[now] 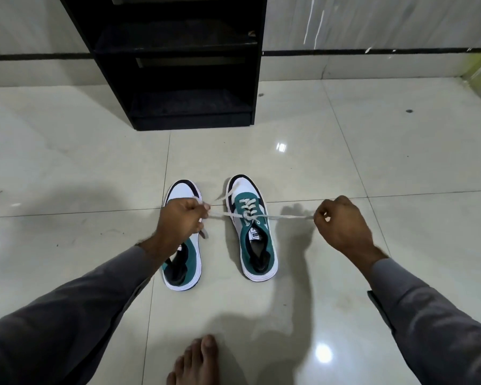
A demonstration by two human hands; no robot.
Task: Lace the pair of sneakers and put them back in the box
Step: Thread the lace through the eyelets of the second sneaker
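Spreading across nearly the whole view, the glossy tiled floor carries everything here, with thin grout lines crossing it. At its far edge, against the pale wall, stands a black open shelf unit, its shelves dark.

Two grey sleeves reach in from the near corners of the floor. Between them, about the middle of the floor, a pair of sneakers stands side by side, toes pointing toward the shelf unit, slightly apart from each other. The right sneaker is white and teal with a dark toe edge, and its white lace is threaded through the lower eyelets, crossing over the tongue. The left sneaker has the same colours and is partly hidden under the forearm.

The left hand hovers over the left sneaker, its grip pinched shut on one end of the lace, with a loose tail showing beyond the fingers. The right hand is out to the right of the right sneaker, its grip closed on the other end. The lace runs taut between the two hands through the shoe.

A bare foot rests at the near edge of the floor.
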